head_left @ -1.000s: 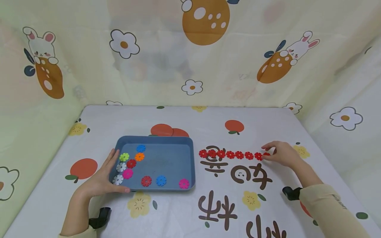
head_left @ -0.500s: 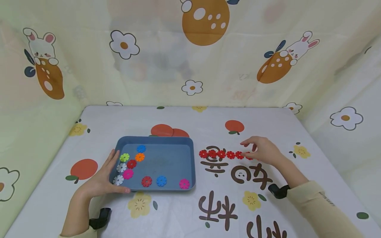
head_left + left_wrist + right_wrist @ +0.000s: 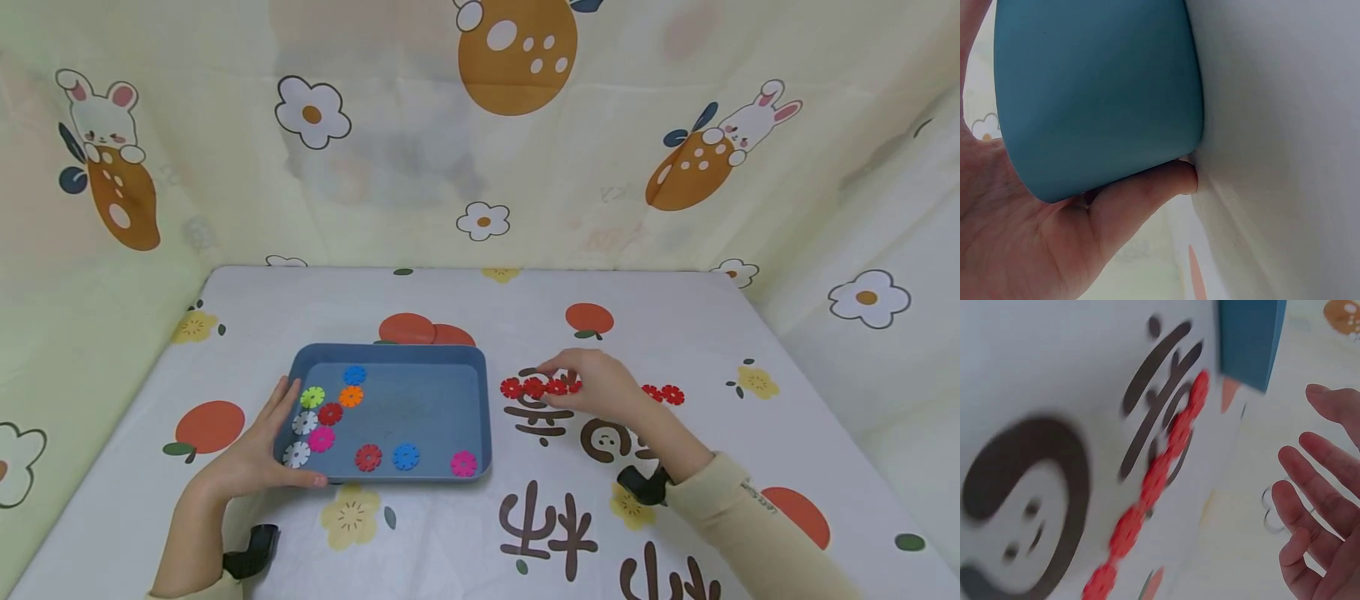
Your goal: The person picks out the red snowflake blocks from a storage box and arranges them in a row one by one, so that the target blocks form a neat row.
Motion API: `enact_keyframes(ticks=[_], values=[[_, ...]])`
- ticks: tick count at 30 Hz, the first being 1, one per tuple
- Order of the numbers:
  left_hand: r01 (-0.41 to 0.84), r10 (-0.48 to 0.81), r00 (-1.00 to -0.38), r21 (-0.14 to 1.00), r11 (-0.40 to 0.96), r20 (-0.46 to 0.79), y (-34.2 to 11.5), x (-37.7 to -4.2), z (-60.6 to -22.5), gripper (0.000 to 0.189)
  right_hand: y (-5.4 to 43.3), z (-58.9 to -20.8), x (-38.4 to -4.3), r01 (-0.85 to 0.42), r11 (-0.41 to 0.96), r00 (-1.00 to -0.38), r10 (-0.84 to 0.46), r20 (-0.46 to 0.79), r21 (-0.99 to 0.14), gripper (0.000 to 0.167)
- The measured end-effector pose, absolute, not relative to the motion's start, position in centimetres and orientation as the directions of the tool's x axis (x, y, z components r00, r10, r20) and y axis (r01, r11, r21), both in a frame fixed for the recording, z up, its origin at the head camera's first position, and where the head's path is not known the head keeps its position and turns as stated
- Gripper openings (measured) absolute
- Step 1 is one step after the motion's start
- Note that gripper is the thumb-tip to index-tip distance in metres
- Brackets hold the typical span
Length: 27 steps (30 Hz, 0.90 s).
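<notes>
My left hand point(image 3: 251, 454) rests against the near left corner of a blue tray point(image 3: 420, 354), fingers straight along the left side and thumb along the front wall. In the left wrist view, the tray's outer wall point(image 3: 1104, 94) meets my palm. My right hand point(image 3: 596, 385) hovers over a row of red notched plastic discs point(image 3: 533, 387), hiding the middle of it. The right wrist view shows that hand point(image 3: 1329, 512) with fingers apart and nothing between them. The red discs point(image 3: 1154, 478) run in a line toward the tray; whether they are linked I cannot tell.
Loose notched discs lie in the tray, among them a blue disc point(image 3: 406, 456), an orange disc point(image 3: 351, 396), a green disc point(image 3: 312, 397) and a pink disc point(image 3: 463, 463). A patterned cloth point(image 3: 420, 550) covers the table; printed curtains point(image 3: 405, 233) stand behind and at the sides.
My right hand has moved left along the red row, from its right end to nearer the tray. The row's right end shows again. My left hand and the tray have stayed put.
</notes>
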<state>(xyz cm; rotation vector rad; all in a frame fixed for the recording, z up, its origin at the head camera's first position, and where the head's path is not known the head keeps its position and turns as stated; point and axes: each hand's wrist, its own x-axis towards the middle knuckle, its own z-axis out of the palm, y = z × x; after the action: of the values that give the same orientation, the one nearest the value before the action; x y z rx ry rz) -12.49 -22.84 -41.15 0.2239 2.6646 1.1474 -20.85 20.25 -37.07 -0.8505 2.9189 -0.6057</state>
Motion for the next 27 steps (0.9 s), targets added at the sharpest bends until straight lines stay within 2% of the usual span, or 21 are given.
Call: enact_keyframes(ticks=[9, 22, 27], values=[[0.038, 0.227, -0.960, 0.724, 0.688, -0.165, -22.9, -12.6, -41.4, 0.123, 15.8, -36.8, -20.1, -0.574, 0.718, -0.799, -0.597, 0.074, -0.394, 0.040], [0.057, 0.242, -0.959, 0.739, 0.671, -0.145, -22.9, -12.7, -41.5, 0.123, 9.5, -38.2, -19.1, -0.709, 0.615, -0.672, -0.738, 0.063, -0.344, 0.039], [0.054, 0.235, -0.960, 0.725, 0.686, -0.151, -23.0, -12.6, -41.5, 0.123, 7.0, -38.4, -18.8, -0.730, 0.582, -0.639, -0.767, 0.057, -0.357, 0.039]])
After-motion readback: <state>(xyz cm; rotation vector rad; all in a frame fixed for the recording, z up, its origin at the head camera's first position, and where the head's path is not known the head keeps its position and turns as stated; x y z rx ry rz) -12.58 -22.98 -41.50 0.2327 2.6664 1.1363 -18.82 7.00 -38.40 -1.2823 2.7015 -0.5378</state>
